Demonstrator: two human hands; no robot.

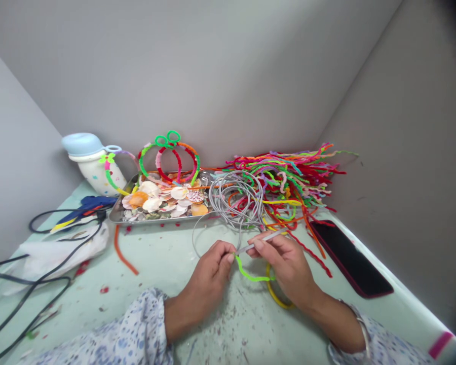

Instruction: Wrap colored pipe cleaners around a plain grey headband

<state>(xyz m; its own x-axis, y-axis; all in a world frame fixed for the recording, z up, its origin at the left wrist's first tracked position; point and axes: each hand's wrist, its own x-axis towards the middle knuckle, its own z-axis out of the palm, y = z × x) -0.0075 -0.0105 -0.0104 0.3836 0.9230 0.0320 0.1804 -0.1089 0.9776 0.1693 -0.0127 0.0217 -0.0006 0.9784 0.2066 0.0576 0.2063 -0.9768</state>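
My left hand is closed, thumb and forefinger pinching one end of a bright green pipe cleaner. My right hand grips a slim grey stick-like tool, whose tip reaches to the left fingertips; its exact kind I cannot make out. From the left fingers the green pipe cleaner sags in a curve toward the right palm. A yellow ring-shaped piece hangs or lies under the right hand and is partly hidden by it. Just behind both hands lies a coil of grey wire.
A metal tray holds seashells, with pipe-cleaner hoops standing over it. Behind right is a heap of coloured pipe cleaners. A phone lies at right. A white bottle and black cables are at left.
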